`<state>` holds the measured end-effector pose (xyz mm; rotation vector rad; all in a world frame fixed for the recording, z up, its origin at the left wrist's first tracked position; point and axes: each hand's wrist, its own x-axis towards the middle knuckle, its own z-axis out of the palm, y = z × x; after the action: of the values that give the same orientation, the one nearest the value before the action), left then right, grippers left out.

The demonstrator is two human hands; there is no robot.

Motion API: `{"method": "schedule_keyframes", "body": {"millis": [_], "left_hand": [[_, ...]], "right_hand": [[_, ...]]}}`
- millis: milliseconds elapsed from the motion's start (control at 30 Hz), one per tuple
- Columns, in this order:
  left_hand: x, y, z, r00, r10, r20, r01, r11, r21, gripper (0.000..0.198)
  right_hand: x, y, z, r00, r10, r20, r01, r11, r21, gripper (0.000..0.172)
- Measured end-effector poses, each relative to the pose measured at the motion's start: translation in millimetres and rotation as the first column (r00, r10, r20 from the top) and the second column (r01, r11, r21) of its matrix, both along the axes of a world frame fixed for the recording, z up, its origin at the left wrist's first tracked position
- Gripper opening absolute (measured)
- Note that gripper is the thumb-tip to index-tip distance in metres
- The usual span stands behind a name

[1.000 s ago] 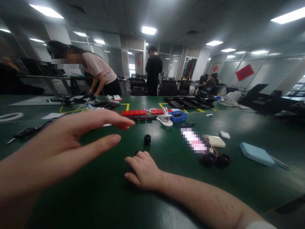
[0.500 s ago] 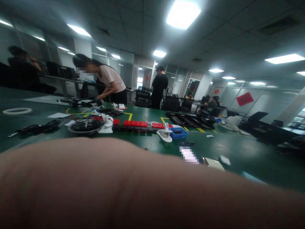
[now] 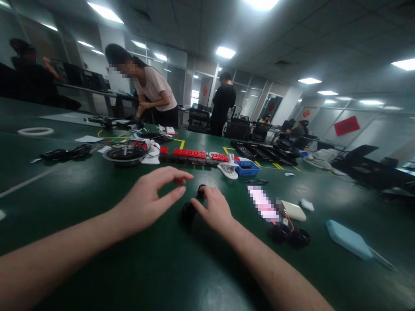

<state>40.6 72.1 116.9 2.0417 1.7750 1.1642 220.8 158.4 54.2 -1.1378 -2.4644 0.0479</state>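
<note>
My left hand [image 3: 154, 194] hovers over the green table, thumb and fingers apart, with nothing between them. To its right, my right hand [image 3: 216, 209] reaches down beside two small round black pieces. One black piece [image 3: 201, 190] lies at its fingertips, partly covered. The other black piece [image 3: 188, 211] sits just left of the thumb. My right thumb is spread away from the fingers, and no firm grip on either piece shows. What exactly these black pieces are, I cannot make out.
Beyond my hands lie a red-topped strip [image 3: 191, 153], a blue bin [image 3: 247, 168], a white clip [image 3: 228, 168] and a round black-and-grey part [image 3: 125, 153]. On the right are a cream case [image 3: 293, 210], round black parts [image 3: 300, 237] and a light-blue case [image 3: 348, 239]. A person [image 3: 157, 93] leans over the far side.
An arm or hand that covered the lower view close to the camera has gone down. Both my hands now show over the table, by the black pieces. The view has tilted downward slightly.
</note>
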Motion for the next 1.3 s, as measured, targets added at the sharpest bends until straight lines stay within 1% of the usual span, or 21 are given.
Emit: {"method": "schedule_keyframes", "body": {"millis": [33, 67, 100, 133, 167, 200, 233, 267, 300, 433, 500, 567, 700, 833, 1033, 1100, 1200, 1300], "left_hand": [[0, 16, -9.1, 0.996, -0.042, -0.075, 0.040, 0.999, -0.028, 0.035], [-2, 29, -22.2, 0.990, -0.048, -0.132, 0.035, 0.995, -0.094, 0.038], [-5, 40, -37.4, 0.979, -0.056, -0.194, 0.025, 0.987, -0.161, 0.045], [-8, 48, -52.8, 0.964, -0.090, -0.252, 0.035, 0.977, -0.212, 0.053], [-10, 53, -66.7, 0.948, -0.129, -0.290, 0.060, 0.970, -0.236, 0.062], [-12, 57, -78.0, 0.938, -0.179, -0.298, 0.101, 0.961, -0.258, 0.071], [-12, 60, -86.5, 0.934, -0.217, -0.283, 0.136, 0.950, -0.280, 0.076], [-11, 62, -92.1, 0.931, -0.243, -0.274, 0.160, 0.943, -0.291, 0.076], [-9, 64, -95.6, 0.928, -0.264, -0.261, 0.182, 0.936, -0.301, 0.071], [1, 70, -100.7, 0.928, -0.306, -0.213, 0.235, 0.923, -0.303, 0.035], [3, 72, -103.4, 0.925, -0.332, -0.184, 0.271, 0.917, -0.292, 0.023], [2, 72, -106.1, 0.921, -0.354, -0.161, 0.302, 0.912, -0.278, 0.016], [0, 72, -109.8, 0.921, -0.366, -0.137, 0.323, 0.911, -0.257, 0.019], [0, 73, -111.6, 0.922, -0.368, -0.121, 0.330, 0.911, -0.248, 0.020], [1, 72, -108.1, 0.917, -0.391, -0.076, 0.360, 0.894, -0.266, 0.022], [1, 71, -106.2, 0.922, -0.382, -0.067, 0.351, 0.895, -0.276, 0.025], [2, 70, -104.6, 0.932, -0.347, -0.105, 0.312, 0.915, -0.255, 0.028], [2, 69, -105.4, 0.935, -0.332, -0.125, 0.296, 0.924, -0.242, 0.028]], "right_hand": [[-1, 2, -1.3, 1.000, -0.013, -0.002, 0.013, 1.000, -0.007, 0.038], [-2, 2, -3.1, 1.000, -0.020, -0.001, 0.020, 1.000, -0.014, 0.040], [-4, 1, -5.0, 1.000, -0.023, 0.001, 0.023, 1.000, -0.018, 0.042], [-7, -1, -7.0, 1.000, -0.024, 0.005, 0.024, 1.000, -0.019, 0.044], [-9, -2, -8.7, 1.000, -0.022, 0.010, 0.022, 1.000, -0.019, 0.045], [-12, -4, -10.2, 1.000, -0.018, 0.017, 0.019, 1.000, -0.018, 0.044], [-14, -5, -11.4, 1.000, -0.013, 0.027, 0.014, 1.000, -0.019, 0.043], [-17, -5, -12.3, 0.999, -0.008, 0.036, 0.009, 1.000, -0.021, 0.040], [-19, -5, -13.1, 0.999, -0.001, 0.046, 0.002, 1.000, -0.024, 0.038], [-21, -2, -15.2, 0.997, 0.037, 0.061, -0.035, 0.999, -0.037, 0.027], [-21, -1, -16.1, 0.996, 0.070, 0.056, -0.068, 0.997, -0.041, 0.023], [-20, 0, -16.9, 0.992, 0.116, 0.042, -0.114, 0.993, -0.045, 0.020], [-17, 0, -19.1, 0.980, 0.199, -0.007, -0.200, 0.979, -0.045, 0.021], [-15, -1, -23.0, 0.968, 0.244, -0.062, -0.247, 0.968, -0.043, 0.026], [-13, 3, -26.2, 0.935, 0.311, -0.169, -0.328, 0.940, -0.088, 0.033], [-11, 5, -26.1, 0.924, 0.331, -0.192, -0.353, 0.931, -0.093, 0.033], [-10, 6, -26.3, 0.919, 0.332, -0.214, -0.355, 0.932, -0.075, 0.033], [-9, 6, -27.5, 0.931, 0.298, -0.209, -0.315, 0.948, -0.051, 0.031]]}}
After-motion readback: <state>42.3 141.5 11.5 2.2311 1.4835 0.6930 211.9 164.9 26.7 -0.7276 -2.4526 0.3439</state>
